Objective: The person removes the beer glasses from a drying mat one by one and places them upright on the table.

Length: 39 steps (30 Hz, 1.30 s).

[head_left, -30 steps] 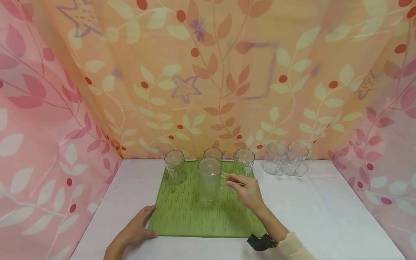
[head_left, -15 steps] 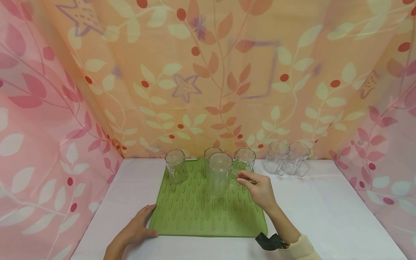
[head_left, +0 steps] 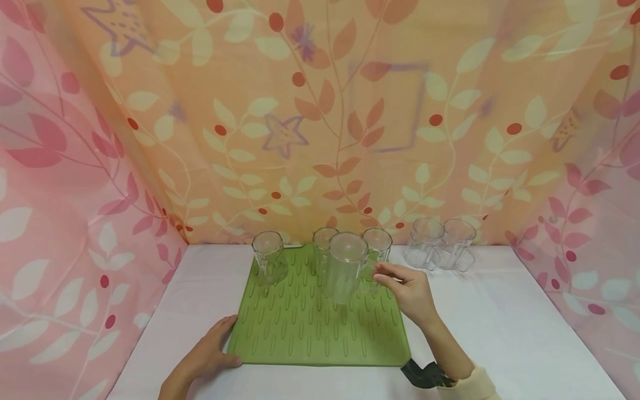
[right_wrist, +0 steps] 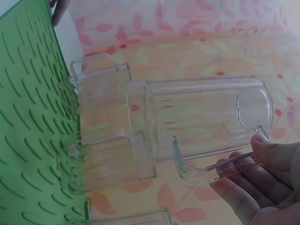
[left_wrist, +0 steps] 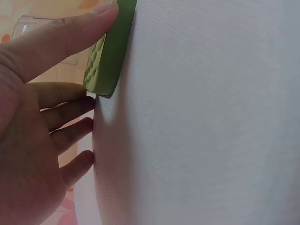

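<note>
My right hand pinches the handle of a clear glass mug, fingers and thumb on the handle in the right wrist view. This mug hangs above the green ribbed mat, apparently bottom up. Three more glass mugs stand along the mat's back: a left mug, a middle mug partly hidden by the held one, and a right mug. My left hand rests at the mat's front left corner, its thumb touching the mat edge and its fingers fairly straight alongside.
Two further clear mugs, one beside the other, stand on the white table right of the mat. Flowered cloth walls close off the back and both sides. A black strap is at my right wrist.
My right hand has carried the held mug rightward over the mat, toward the right-hand mug at the back. The left hand has stayed at the mat's corner.
</note>
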Motion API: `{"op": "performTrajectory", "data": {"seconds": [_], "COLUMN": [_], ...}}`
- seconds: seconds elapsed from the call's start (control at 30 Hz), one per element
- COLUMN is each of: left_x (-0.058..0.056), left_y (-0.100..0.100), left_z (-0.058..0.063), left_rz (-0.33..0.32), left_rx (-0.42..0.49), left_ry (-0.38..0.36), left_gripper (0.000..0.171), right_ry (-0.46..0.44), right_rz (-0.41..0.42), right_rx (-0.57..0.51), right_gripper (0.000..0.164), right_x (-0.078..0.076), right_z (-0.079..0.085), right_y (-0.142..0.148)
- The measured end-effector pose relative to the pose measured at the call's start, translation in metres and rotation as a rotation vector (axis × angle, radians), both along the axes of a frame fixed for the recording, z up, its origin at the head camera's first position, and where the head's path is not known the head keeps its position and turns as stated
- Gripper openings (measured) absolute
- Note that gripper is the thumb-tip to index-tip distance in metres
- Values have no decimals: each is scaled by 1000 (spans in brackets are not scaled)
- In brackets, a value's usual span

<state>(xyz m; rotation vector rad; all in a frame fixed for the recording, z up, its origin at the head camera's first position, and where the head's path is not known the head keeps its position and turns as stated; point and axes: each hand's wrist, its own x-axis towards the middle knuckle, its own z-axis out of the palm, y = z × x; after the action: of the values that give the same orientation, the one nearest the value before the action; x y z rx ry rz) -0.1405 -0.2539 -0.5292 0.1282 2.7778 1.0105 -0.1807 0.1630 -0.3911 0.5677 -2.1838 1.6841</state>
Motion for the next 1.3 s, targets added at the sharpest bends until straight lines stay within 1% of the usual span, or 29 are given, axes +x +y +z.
{"op": "performTrajectory", "data": {"seconds": [0.13, 0.27, 0.4, 0.53, 0.7, 0.83, 0.93, 1.03, 1.17, 1.3], "left_x": [2, 4, 4, 4, 4, 3, 2, 2, 2, 2], "left_y": [0, 1, 1, 0, -1, -2, -2, -2, -2, -3], "left_z": [-1, -3, -5, -5, -7, -7, -6, -3, -2, -1], "left_rz": [8, 24, 34, 23, 18, 15, 10, 4, -3, -10], "left_rx": [7, 15, 8, -4, -8, -13, -6, 4, -2, -8], "left_ry": [0, -20, -30, -15, -11, -12, -5, -2, -2, -11], "left_gripper": [106, 106, 106, 105, 105, 105, 104, 103, 103, 103], "right_ry": [-6, -22, -26, -21, 8, 48, 87, 134, 215, 289], "right_rz": [-16, -11, -8, -1, 1, -23, -25, -22, -19, 7], "right_rx": [21, 28, 15, 3, 23, 49, 51, 58, 118, 164], "right_gripper": [20, 21, 22, 22, 22, 21, 22, 24, 26, 25], "right_x": [0, 0, 0, 0, 0, 0, -3, -8, -17, -21], "right_z": [2, 2, 1, 1, 3, 5, 5, -2, -11, -12], "right_y": [3, 6, 8, 9, 9, 9, 10, 13, 18, 21]}}
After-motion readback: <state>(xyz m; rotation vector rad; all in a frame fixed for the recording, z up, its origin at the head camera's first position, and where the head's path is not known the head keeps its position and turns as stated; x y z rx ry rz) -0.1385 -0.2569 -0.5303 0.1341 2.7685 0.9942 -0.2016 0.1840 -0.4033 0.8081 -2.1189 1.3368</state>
